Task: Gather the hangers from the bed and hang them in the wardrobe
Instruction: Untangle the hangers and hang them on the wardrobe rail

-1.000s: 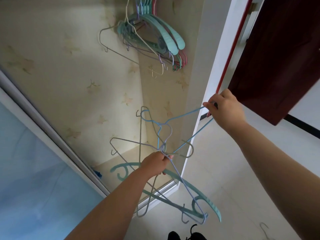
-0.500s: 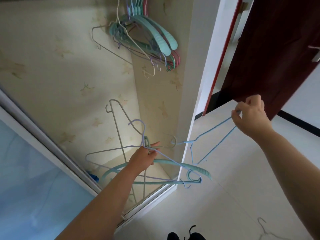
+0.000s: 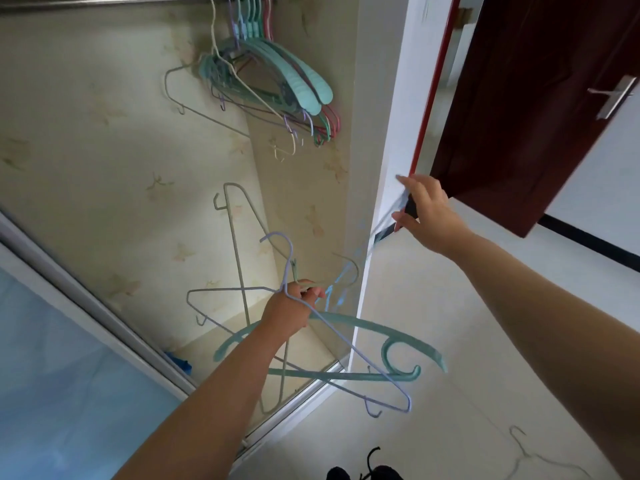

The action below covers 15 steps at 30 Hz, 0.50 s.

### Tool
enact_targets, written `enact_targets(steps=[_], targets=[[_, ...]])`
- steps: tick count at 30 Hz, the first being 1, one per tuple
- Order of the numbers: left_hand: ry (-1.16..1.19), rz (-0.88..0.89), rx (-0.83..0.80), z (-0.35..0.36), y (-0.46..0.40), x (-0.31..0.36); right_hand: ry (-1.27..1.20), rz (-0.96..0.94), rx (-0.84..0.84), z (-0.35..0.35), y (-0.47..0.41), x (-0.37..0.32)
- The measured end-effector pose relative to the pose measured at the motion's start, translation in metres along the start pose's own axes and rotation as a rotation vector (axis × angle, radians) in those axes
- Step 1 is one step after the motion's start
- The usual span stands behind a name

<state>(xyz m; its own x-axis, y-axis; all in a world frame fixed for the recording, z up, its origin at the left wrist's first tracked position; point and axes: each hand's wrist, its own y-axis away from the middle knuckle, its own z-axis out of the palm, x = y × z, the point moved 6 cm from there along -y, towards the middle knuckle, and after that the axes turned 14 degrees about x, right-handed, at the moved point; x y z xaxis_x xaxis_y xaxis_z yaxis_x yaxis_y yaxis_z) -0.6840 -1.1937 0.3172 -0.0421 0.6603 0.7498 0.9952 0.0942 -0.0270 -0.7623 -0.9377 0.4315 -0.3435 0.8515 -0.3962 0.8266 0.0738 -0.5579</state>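
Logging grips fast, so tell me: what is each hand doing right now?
Left hand: closed around a bundle of thin wire and teal plastic hangers.
Right hand: pinching a motion-blurred light blue wire hanger, fingers partly extended.

One head-worn wide-angle view, tilted steeply down into an open wardrobe.

The single camera looks forward and down from above both forearms, close enough that they fill the lower frame. The left hand (image 3: 289, 313) sits low at centre and the right hand (image 3: 427, 214) higher, to its right. Above and beyond the left hand runs the wardrobe rail (image 3: 104, 1) along the top edge; beyond the right hand stands a dark red door (image 3: 536, 109). Straight lines bow towards the edges. No second view shares the scene.
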Motion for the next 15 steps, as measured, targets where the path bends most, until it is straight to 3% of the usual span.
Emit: enact_targets(steps=[4,7,10,12,15], targets=[[0.130,-0.059,0.038,-0.006,-0.003,-0.005,-0.133,0.445,0.095,0.009,0.064,0.050],[0.235,-0.075,0.013,-0.007,0.002,0.002,-0.135,0.587,-0.214,0.056,0.153,0.083],[0.323,-0.088,-0.019,-0.007,0.005,0.009,-0.184,0.591,-0.534,0.106,0.222,0.080],[0.355,-0.110,-0.033,-0.007,0.007,0.010,-0.133,0.600,-0.535,0.130,0.245,0.071],[0.377,-0.150,-0.049,-0.007,0.010,0.011,-0.030,0.706,-0.369,0.145,0.256,0.070]])
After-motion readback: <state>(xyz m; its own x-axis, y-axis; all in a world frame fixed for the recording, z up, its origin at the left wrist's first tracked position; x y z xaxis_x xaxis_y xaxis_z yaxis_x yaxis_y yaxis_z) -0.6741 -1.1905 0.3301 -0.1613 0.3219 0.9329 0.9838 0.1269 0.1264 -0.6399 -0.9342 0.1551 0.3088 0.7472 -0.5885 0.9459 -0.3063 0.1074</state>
